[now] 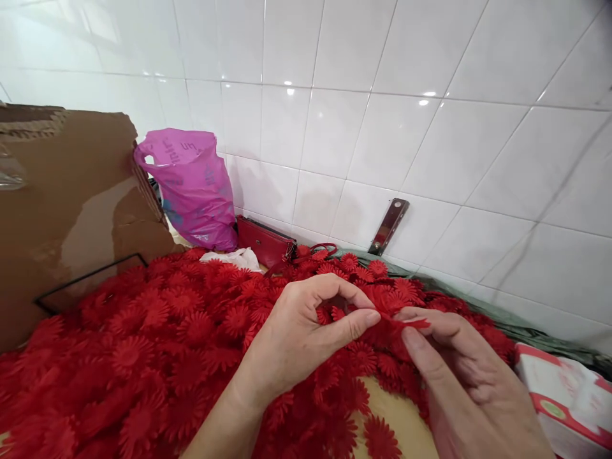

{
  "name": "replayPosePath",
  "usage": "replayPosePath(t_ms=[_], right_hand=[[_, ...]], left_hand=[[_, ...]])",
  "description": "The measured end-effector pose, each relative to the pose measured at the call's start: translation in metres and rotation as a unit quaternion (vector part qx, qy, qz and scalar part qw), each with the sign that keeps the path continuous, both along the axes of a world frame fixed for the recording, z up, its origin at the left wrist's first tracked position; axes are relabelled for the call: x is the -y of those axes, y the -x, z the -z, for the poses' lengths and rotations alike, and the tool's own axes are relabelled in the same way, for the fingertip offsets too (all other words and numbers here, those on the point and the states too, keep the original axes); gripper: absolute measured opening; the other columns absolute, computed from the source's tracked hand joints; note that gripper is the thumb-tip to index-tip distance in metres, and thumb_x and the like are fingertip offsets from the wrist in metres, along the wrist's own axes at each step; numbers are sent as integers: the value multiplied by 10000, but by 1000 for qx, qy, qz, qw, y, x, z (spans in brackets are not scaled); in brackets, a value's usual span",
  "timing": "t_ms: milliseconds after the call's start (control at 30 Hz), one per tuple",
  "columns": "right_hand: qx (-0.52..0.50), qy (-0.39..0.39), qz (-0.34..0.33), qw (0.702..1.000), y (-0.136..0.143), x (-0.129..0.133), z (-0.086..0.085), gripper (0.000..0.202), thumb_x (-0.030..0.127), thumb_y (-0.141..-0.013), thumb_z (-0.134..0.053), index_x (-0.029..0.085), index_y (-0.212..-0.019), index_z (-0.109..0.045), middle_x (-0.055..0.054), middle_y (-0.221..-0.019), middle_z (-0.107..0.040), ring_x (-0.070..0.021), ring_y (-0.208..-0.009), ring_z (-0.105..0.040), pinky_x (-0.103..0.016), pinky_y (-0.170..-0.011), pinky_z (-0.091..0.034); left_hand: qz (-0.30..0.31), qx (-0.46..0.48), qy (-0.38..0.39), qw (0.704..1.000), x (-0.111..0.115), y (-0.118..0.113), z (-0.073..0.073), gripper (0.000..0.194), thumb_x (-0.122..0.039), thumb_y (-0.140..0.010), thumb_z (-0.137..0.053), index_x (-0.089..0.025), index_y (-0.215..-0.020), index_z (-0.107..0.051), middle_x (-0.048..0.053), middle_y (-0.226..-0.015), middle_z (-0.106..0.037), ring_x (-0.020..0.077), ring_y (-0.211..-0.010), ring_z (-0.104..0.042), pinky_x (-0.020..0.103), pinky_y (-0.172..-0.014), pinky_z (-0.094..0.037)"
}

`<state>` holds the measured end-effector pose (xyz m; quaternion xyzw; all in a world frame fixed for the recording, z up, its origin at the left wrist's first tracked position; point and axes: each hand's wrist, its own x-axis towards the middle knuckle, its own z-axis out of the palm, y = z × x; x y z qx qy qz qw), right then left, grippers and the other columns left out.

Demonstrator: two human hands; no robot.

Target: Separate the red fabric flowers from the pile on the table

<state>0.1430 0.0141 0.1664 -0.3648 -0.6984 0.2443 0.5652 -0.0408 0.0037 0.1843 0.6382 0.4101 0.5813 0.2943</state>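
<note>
Between my two hands is a red fabric flower [399, 323], seen nearly edge-on. My left hand [306, 325] pinches its left edge between thumb and forefinger. The thumb and fingers of my right hand [459, 370] close on its right side. Whether it is one flower layer or more, I cannot tell. Below and around both hands spreads a deep heap of loose red fabric flowers [182, 331] with narrow, pointed petals. One flower [381, 438] lies apart on the tan surface [396, 408] beneath my hands.
A torn cardboard box [71, 210] stands at left beside a pink plastic bag [198, 185]. Against the tiled wall [335, 127] rests a red purse [265, 241], near white tissue [234, 258]. A red-and-white tissue box [564, 395] sits at right. Green plastic sheeting [478, 296] lines the wall's foot.
</note>
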Motion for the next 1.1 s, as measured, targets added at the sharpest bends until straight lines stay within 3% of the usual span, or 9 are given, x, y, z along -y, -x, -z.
replayPosePath(t_ms=[133,333,433,533,633,767,933,1100], right_hand=[[-114,67,-37,991,-3,-1,3,98,354,-903,-688,263,-880,-659,-7,-778,-685,-160,-674,-648,-252,-604,-572],[-207,146,-45,966,2,-11,10,165,367,-934,-657,271,-1065,-629,2,-827,-657,-145,-694,-635,-253,-653,-570],[-154,170,-65,971,6,-13,14,229,406,-939,-652,261,-1116,-636,-21,-905,-689,-156,-754,-664,-271,-707,-579],[-87,195,-86,973,8,-11,14,291,445,-926,-671,264,-1153,-647,-57,-1118,-717,-192,-1005,-685,-286,-853,-580],[-41,191,-82,977,7,-6,11,340,487,-925,-659,274,-1190,-655,-60,-1208,-717,-209,-1085,-676,-287,-893,-577],[-11,178,-26,984,7,-1,6,379,541,-959,-567,302,-1234,-670,-53,-1292,-701,-222,-1134,-673,-296,-925,-570],[-7,198,-93,976,11,-3,8,417,536,-871,-697,289,-1201,-637,-57,-1211,-730,-217,-1101,-695,-309,-943,-572],[-28,234,-61,970,12,-8,14,416,551,-858,-708,260,-1147,-641,-47,-1045,-762,-190,-927,-726,-288,-839,-578]], left_hand=[[-60,-21,-13,998,-4,0,7,40,-170,-872,-715,-196,-901,-725,3,-879,-731,153,-829,-658,268,-804,-512],[-85,-65,-84,991,-2,2,9,277,-139,-992,-490,-233,-933,-743,38,-980,-585,167,-968,-570,270,-835,-487],[-93,-54,-40,993,0,1,9,271,-211,-1010,-496,-243,-1042,-763,60,-1041,-559,189,-1035,-557,298,-877,-487],[-28,-23,42,998,-1,-1,9,263,-361,-992,-579,-242,-1157,-745,54,-1040,-579,192,-1017,-568,321,-911,-481],[12,5,63,998,-5,-2,11,208,-386,-936,-671,-230,-1020,-780,30,-970,-598,177,-961,-575,305,-893,-469],[-56,-16,35,998,-9,-4,12,140,-335,-922,-700,-233,-864,-776,8,-911,-609,163,-961,-571,284,-890,-436],[-64,-27,25,997,-8,-6,10,137,-344,-912,-714,-251,-846,-789,1,-891,-612,167,-996,-578,277,-887,-431],[-58,-48,31,997,-5,-1,9,102,-359,-874,-760,-272,-851,-809,7,-924,-620,177,-1006,-589,292,-910,-435]])
